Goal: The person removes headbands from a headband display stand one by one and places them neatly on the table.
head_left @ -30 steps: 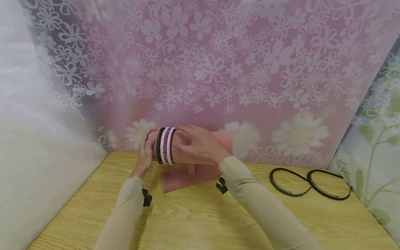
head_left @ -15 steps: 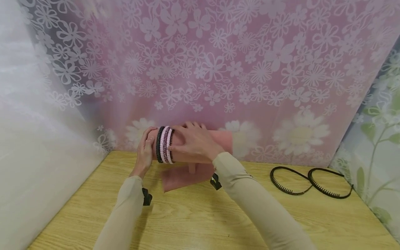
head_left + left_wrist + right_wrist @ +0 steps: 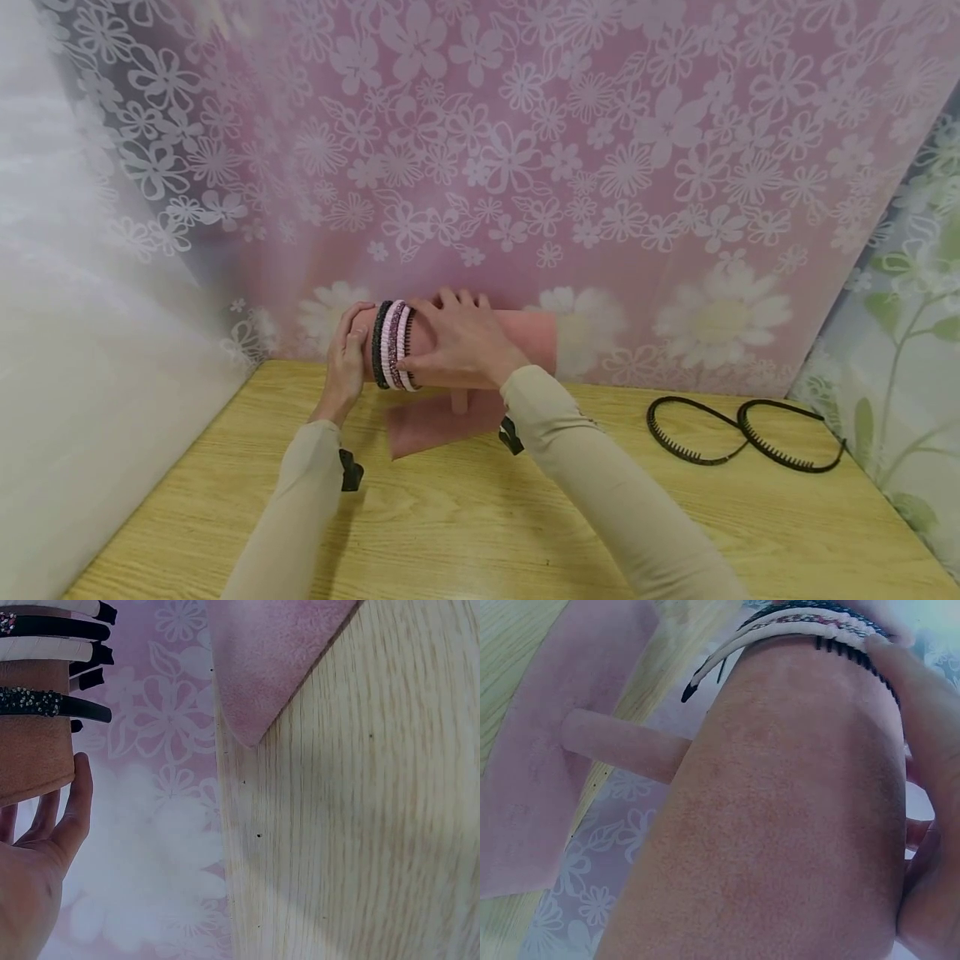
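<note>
A pink plush headband stand [image 3: 517, 337] has a horizontal roll raised on a post above a flat base [image 3: 427, 429]. Several headbands sit side by side round the roll's left part: a black glittery headband [image 3: 380, 344], a white ribbed headband [image 3: 387, 346], a sparkly dark pink headband [image 3: 395, 333], and another white headband [image 3: 405, 321] with comb teeth. My left hand [image 3: 346, 362] holds the roll's left end, fingers round its edge [image 3: 37, 780]. My right hand [image 3: 465, 337] lies over the roll, fingers spread, its thumb [image 3: 900, 664] touching the rightmost white headband.
Two black toothed headbands, one on the left [image 3: 693, 429] and one on the right [image 3: 791, 437], lie overlapping on the wooden table [image 3: 465, 525] at right. A pink floral curtain [image 3: 510, 167] hangs close behind the stand, with pale sheets at both sides.
My right hand has shifted left and spread its fingers, its thumb moving from the bare roll onto the headbands. The left hand stays on the roll's end.
</note>
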{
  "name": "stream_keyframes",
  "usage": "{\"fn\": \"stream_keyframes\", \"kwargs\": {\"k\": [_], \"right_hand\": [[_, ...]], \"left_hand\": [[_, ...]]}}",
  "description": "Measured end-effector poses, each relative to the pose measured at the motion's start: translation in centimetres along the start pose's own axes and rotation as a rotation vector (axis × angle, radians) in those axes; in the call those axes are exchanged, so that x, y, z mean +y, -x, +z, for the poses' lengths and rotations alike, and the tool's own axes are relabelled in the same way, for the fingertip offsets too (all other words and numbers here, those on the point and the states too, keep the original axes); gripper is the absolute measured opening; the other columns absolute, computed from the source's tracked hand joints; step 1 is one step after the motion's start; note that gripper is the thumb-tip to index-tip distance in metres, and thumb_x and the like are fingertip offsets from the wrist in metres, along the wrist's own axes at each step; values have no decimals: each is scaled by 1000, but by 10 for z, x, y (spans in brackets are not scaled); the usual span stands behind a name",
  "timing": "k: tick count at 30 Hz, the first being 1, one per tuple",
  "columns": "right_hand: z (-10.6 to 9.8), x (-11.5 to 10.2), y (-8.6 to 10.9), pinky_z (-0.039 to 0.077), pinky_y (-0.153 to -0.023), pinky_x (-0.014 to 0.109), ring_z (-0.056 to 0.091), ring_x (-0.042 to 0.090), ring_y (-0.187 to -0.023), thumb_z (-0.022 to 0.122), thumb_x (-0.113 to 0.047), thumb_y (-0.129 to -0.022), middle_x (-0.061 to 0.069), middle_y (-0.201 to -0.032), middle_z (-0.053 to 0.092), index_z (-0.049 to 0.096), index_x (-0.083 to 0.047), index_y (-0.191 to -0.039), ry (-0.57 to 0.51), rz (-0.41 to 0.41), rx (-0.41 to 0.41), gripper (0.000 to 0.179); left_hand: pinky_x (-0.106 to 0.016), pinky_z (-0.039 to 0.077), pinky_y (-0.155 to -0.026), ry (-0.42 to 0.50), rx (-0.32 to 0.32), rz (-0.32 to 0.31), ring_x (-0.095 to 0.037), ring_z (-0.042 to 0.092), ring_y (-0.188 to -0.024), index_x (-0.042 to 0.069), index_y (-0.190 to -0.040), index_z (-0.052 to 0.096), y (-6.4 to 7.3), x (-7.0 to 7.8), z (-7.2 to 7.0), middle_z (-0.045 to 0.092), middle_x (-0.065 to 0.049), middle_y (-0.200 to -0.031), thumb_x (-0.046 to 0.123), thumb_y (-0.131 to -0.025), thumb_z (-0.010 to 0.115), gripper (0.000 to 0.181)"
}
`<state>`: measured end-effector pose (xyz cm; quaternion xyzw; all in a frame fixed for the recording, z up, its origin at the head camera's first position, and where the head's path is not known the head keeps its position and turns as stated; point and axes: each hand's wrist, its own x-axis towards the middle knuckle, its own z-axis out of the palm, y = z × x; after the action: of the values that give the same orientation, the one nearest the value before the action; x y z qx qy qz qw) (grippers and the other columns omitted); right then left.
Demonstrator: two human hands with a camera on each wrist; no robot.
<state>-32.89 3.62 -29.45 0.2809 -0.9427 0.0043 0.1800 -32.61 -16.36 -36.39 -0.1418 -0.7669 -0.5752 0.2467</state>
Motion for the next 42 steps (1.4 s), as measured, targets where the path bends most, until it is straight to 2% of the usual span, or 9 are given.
{"fn": "stream_keyframes", "kwargs": {"k": [6, 14, 20, 24, 27, 32, 42], "right_hand": [[1, -1, 1, 37, -90, 45, 47, 25, -114, 46, -81, -71, 1, -126, 49, 36, -33, -143, 3, 6, 7, 87], [-5, 2, 1, 35, -95, 47, 46, 23, -119, 45, -69, -82, 0, -133, 49, 40, -28, -143, -120, 35, -20, 73], [-6, 6, 1, 37, -97, 49, 48, 25, -122, 44, -69, -84, 0, -137, 48, 40, -28, -142, -145, 17, -37, 71], [-7, 7, 2, 35, -99, 52, 45, 26, -125, 48, -73, -79, 1, -141, 45, 36, -28, -145, -156, 16, -69, 81], [-8, 8, 1, 35, -100, 53, 45, 27, -126, 50, -76, -76, 1, -142, 44, 34, -29, -146, -151, 17, -86, 86], [-8, 8, 0, 35, -100, 53, 45, 27, -127, 51, -77, -75, 2, -143, 43, 30, -32, -147, -129, 14, -102, 88], [-10, 7, -1, 36, -99, 52, 44, 27, -128, 51, -78, -74, 2, -143, 43, 33, -28, -147, -100, 19, -116, 90]], "left_hand": [[-44, 40, -96, 11, 0, 1, -27, 52, -115, 20, -136, 47, 0, 0, 0, 49, -7, -138, 24, -103, 33, 36], [-45, 39, -97, -14, 3, -8, -27, 52, -115, 22, -136, 47, 1, 1, 0, 49, -7, -138, 25, -103, 33, 36], [-46, 40, -95, -15, -6, -21, -29, 52, -114, 23, -137, 46, 1, 1, 0, 48, -7, -140, 26, -103, 32, 37], [-47, 40, -95, -29, 9, -14, -27, 52, -114, 33, -135, 46, -4, -17, 2, 48, 0, -140, 35, -103, 31, 36], [-48, 39, -96, -24, 11, -3, -27, 52, -115, 34, -136, 46, -5, -21, 2, 48, 0, -140, 36, -103, 31, 36], [-48, 39, -96, -25, -2, -16, -30, 52, -115, 23, -137, 46, 1, 0, 0, 47, -7, -141, 25, -103, 32, 37], [-47, 39, -97, -25, 2, -15, -30, 52, -114, 24, -137, 45, 2, 2, 0, 49, -8, -139, 25, -103, 32, 37]]}}
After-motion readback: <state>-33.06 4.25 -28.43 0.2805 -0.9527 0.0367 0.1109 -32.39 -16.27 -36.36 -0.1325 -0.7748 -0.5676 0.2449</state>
